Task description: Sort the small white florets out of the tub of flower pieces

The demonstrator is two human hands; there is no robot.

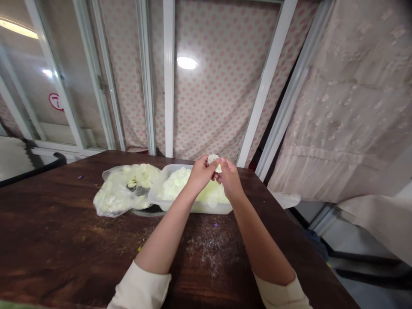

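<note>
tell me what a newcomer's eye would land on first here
Probably the two bare hands, left and right, pinching a pale ruffled piece above a translucent plastic tub of pale yellow pieces. Then the clear plastic bag left of the tub, on the dark wooden table. Behind, a pink-dotted curtain fills the middle window.

The left hand (200,174) and right hand (230,178) hold a pale ruffled piece (212,159) above a tub (157,191).
</note>
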